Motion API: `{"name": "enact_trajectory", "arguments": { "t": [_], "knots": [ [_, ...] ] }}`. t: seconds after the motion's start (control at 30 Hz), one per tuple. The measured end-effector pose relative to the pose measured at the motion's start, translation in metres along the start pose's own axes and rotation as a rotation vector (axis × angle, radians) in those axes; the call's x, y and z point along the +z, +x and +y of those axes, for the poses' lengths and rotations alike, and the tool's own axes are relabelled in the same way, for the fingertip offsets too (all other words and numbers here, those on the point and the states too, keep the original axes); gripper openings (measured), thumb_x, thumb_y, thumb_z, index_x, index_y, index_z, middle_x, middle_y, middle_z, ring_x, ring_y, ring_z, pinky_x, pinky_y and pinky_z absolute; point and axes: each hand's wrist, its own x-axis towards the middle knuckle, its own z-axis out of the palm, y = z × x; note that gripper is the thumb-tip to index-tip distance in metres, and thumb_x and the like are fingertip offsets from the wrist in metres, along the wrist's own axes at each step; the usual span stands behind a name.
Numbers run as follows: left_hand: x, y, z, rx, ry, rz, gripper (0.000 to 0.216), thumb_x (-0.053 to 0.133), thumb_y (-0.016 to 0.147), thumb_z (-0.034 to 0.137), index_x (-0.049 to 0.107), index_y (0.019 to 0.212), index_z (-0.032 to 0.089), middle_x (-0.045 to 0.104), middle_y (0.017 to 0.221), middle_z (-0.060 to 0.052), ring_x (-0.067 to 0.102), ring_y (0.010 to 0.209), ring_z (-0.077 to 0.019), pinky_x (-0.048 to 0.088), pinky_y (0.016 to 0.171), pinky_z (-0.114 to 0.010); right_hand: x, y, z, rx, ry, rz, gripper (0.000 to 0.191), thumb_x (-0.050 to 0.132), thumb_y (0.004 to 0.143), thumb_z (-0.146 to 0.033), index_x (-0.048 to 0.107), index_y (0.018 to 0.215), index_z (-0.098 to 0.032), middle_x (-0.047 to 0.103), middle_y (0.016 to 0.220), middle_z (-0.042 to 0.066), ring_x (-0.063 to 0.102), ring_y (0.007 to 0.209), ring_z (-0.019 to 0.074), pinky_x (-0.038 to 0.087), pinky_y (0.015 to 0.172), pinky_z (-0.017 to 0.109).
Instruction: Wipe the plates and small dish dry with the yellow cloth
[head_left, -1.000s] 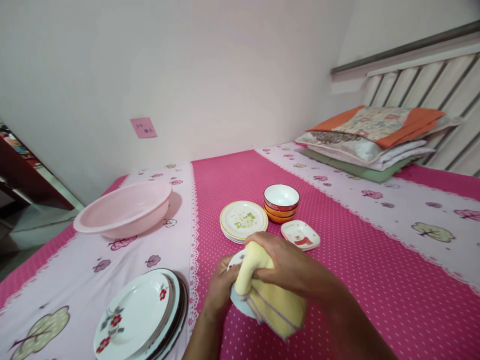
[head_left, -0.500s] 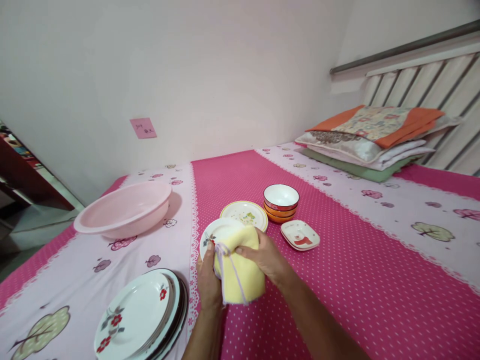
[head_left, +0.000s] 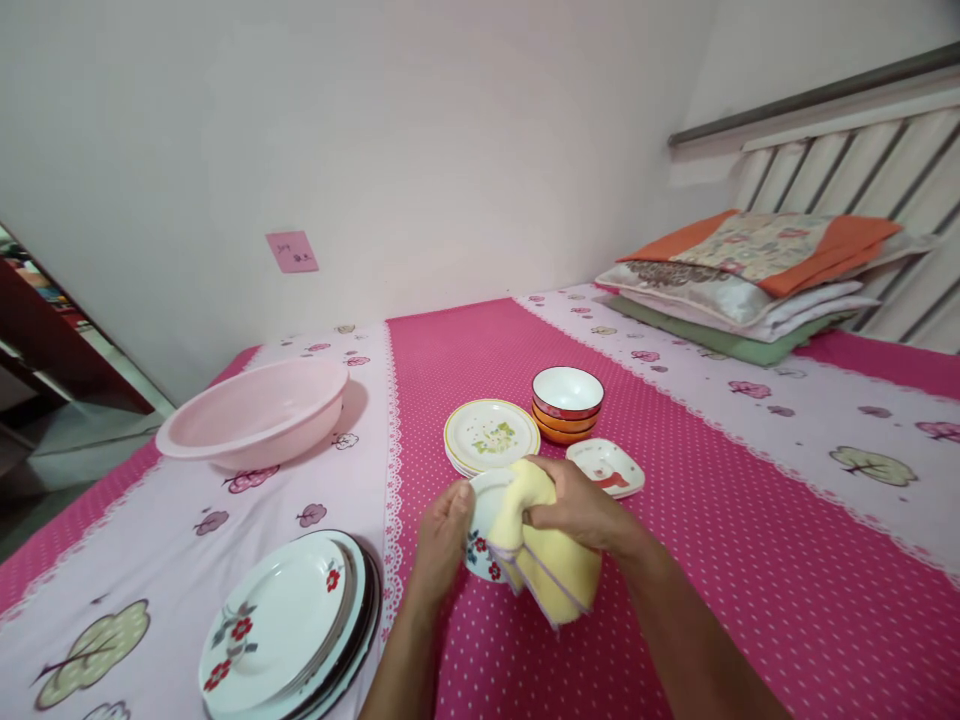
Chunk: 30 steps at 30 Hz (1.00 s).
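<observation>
My left grip [head_left: 444, 530] clamps a round white plate [head_left: 484, 512], my right grip [head_left: 576, 508] a yellow cloth [head_left: 556, 568]. Wiping looks unfinished.

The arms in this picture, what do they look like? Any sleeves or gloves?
No sleeves show: the left arm and right arm are bare. The left grip and right grip are ungloved human hands. No watch, bracelet or ring shows.
</observation>
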Motion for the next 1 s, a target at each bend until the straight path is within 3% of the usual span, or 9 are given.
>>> {"name": "enact_trajectory", "arguments": {
  "t": [0.07, 0.13, 0.4, 0.53, 0.6, 0.7, 0.8, 0.9, 1.0],
  "knots": [
    [0.000, -0.002, 0.001, 0.002, 0.060, -0.066, 0.056, 0.067, 0.091, 0.062, 0.077, 0.115, 0.013, 0.080, 0.091, -0.011, 0.071, 0.075, -0.0234, 0.052, 0.067, -0.031, -0.001, -0.001, 0.000, -0.009, -0.014, -0.022, 0.040, 0.072, 0.064, -0.014, 0.072, 0.104, -0.019, 0.075, 0.087, 0.001, 0.068, 0.079, 0.0213, 0.052, 0.067, 0.028],
    [0.002, -0.005, 0.003, 0.043, 0.090, -0.041, 0.053, 0.065, 0.093, 0.060, 0.077, 0.115, 0.013, 0.080, 0.094, -0.010, 0.070, 0.075, -0.0220, 0.051, 0.066, -0.030, 0.000, 0.000, 0.000, -0.017, 0.017, -0.020, 0.041, 0.076, 0.065, -0.017, 0.072, 0.106, -0.019, 0.076, 0.091, 0.002, 0.069, 0.082, 0.0226, 0.053, 0.070, 0.030],
    [0.003, -0.007, 0.008, 0.135, 0.003, 0.451, 0.055, 0.063, 0.090, 0.066, 0.075, 0.105, 0.014, 0.079, 0.094, -0.010, 0.070, 0.080, -0.0238, 0.055, 0.073, -0.033, 0.037, 0.010, 0.001, 0.031, 0.436, 0.040, 0.060, 0.092, 0.063, -0.036, 0.071, 0.116, -0.018, 0.079, 0.108, 0.008, 0.072, 0.091, 0.0256, 0.056, 0.083, 0.038],
    [-0.003, -0.004, 0.009, 0.143, 0.064, 0.696, 0.050, 0.060, 0.093, 0.061, 0.076, 0.108, 0.016, 0.078, 0.108, -0.012, 0.069, 0.102, -0.0279, 0.053, 0.093, -0.037, 0.065, 0.014, 0.004, 0.068, 0.615, -0.022, 0.058, 0.094, 0.060, -0.037, 0.074, 0.111, -0.018, 0.080, 0.110, 0.007, 0.073, 0.097, 0.0261, 0.055, 0.094, 0.040],
    [-0.004, -0.003, 0.009, 0.143, 0.082, 0.754, 0.045, 0.062, 0.094, 0.057, 0.076, 0.107, 0.016, 0.076, 0.114, -0.013, 0.067, 0.111, -0.0282, 0.050, 0.099, -0.036, 0.072, 0.016, 0.006, 0.085, 0.671, -0.054, 0.057, 0.094, 0.059, -0.034, 0.075, 0.110, -0.018, 0.080, 0.109, 0.006, 0.073, 0.098, 0.0255, 0.054, 0.095, 0.040],
    [-0.003, -0.001, 0.007, 0.164, -0.034, 0.618, 0.045, 0.065, 0.092, 0.057, 0.074, 0.108, 0.016, 0.076, 0.110, -0.011, 0.068, 0.101, -0.0252, 0.053, 0.090, -0.035, 0.065, 0.016, 0.010, 0.107, 0.653, -0.030, 0.053, 0.091, 0.058, -0.032, 0.075, 0.107, -0.018, 0.080, 0.104, 0.005, 0.073, 0.092, 0.0238, 0.055, 0.089, 0.037],
    [-0.002, 0.002, 0.003, 0.160, -0.160, 0.418, 0.042, 0.070, 0.088, 0.059, 0.070, 0.098, 0.018, 0.071, 0.084, -0.002, 0.062, 0.071, -0.0160, 0.050, 0.065, -0.027, 0.039, 0.013, 0.013, 0.111, 0.497, 0.039, 0.044, 0.084, 0.058, -0.026, 0.077, 0.101, -0.016, 0.080, 0.093, 0.004, 0.071, 0.081, 0.0222, 0.054, 0.077, 0.033],
    [-0.001, 0.003, 0.000, 0.142, -0.046, 0.287, 0.045, 0.074, 0.084, 0.061, 0.064, 0.075, 0.018, 0.054, 0.060, 0.006, 0.044, 0.054, -0.0097, 0.036, 0.052, -0.022, 0.010, 0.007, 0.012, 0.103, 0.286, 0.054, 0.040, 0.074, 0.057, -0.020, 0.077, 0.096, -0.016, 0.078, 0.084, 0.002, 0.068, 0.073, 0.0208, 0.051, 0.068, 0.030],
    [0.001, 0.002, 0.000, 0.116, 0.121, 0.118, 0.049, 0.077, 0.080, 0.063, 0.066, 0.071, 0.017, 0.051, 0.057, 0.005, 0.040, 0.052, -0.0095, 0.031, 0.050, -0.022, -0.009, 0.001, 0.007, 0.102, 0.153, 0.020, 0.040, 0.068, 0.056, -0.018, 0.077, 0.095, -0.016, 0.077, 0.081, 0.001, 0.066, 0.070, 0.0198, 0.048, 0.063, 0.028]
  ]
}}
